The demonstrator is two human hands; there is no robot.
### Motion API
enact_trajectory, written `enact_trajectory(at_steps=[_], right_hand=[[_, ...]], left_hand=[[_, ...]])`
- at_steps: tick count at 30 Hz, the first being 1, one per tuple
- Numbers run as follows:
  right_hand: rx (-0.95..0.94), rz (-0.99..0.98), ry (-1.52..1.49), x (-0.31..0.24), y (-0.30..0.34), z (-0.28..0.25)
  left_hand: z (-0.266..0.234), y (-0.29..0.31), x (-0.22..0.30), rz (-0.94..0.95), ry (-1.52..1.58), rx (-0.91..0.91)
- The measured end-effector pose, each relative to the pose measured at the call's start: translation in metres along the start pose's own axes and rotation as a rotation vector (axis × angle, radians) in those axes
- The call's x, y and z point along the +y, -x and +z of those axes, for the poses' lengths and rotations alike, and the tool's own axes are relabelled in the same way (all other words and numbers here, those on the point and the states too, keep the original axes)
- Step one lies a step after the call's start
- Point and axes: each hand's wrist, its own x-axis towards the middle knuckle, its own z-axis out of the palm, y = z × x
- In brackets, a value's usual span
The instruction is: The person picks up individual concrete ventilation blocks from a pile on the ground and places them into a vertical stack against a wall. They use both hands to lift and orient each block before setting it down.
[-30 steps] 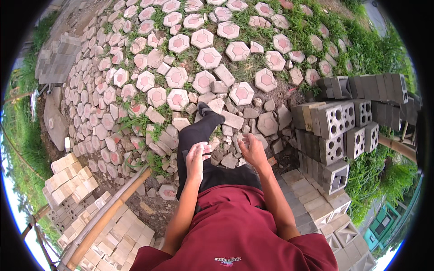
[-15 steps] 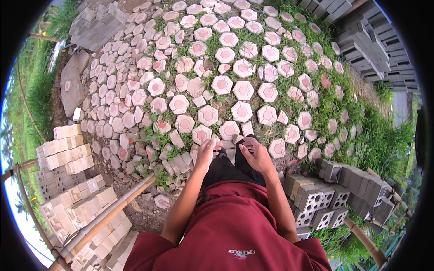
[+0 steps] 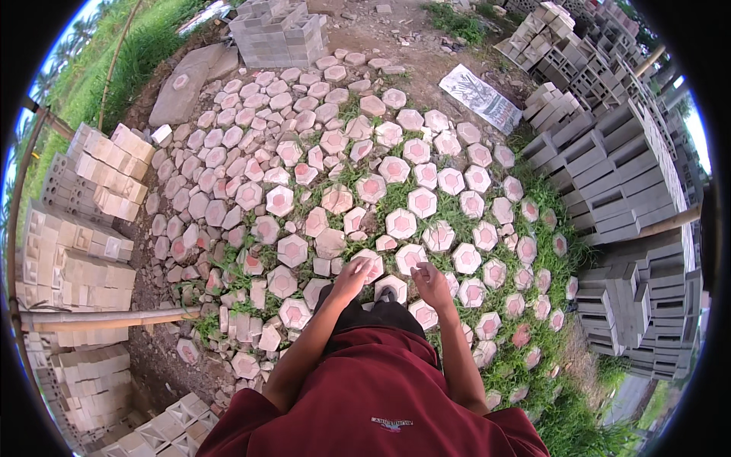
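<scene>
My left hand (image 3: 354, 279) hangs loosely over a hexagonal paver (image 3: 374, 262) with a pink centre, its fingers slightly curled and nothing visible in them. To its right, my right hand (image 3: 432, 285) is held in the air beside another pink-centred hexagonal paver (image 3: 411, 256). Its fingers are loosely bent and partly apart, and it holds nothing that I can see. Between and below the hands, one dark shoe (image 3: 387, 294) stands on a paver. Neither hand appears to touch the ground or any block.
Hexagonal pavers lie all around, with grass (image 3: 560, 228) between many on the right. Stacked pale blocks (image 3: 84, 259) and a bamboo pole (image 3: 114, 317) stand left. Grey hollow blocks (image 3: 609, 183) line the right. A block pile (image 3: 278, 38) and a printed sheet (image 3: 481, 97) lie ahead.
I have moved forward over the pavers and turned somewhat, so the far block pile and the printed sheet now show. Both hands stay low in front of me, still without anything visible in them.
</scene>
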Motion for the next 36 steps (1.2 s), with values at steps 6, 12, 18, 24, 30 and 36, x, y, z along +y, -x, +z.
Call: enact_trajectory(at_steps=[6,12,18,24,30,36], right_hand=[[-0.137,-0.083,0.142,0.004,-0.085,-0.009],[-0.27,-0.107,0.023,-0.023,-0.137,0.006],[-0.273,-0.175,0.05,-0.041,-0.252,0.028],[-0.014,-0.252,0.07,-0.07,-0.428,0.049],[-0.108,-0.246,-0.052,-0.135,-0.535,0.102],[-0.327,-0.21,-0.068,-0.143,-0.609,0.16]], left_hand=[[0.014,-0.042,0.004,-0.081,0.086,0.161],[-0.006,-0.121,0.033,-0.148,0.158,0.203],[-0.05,-0.227,0.076,-0.107,0.094,0.154],[-0.147,-0.362,0.126,0.069,-0.125,0.063],[-0.237,-0.416,0.18,-0.291,0.386,0.297],[-0.265,-0.445,0.196,-0.234,0.507,0.272]])
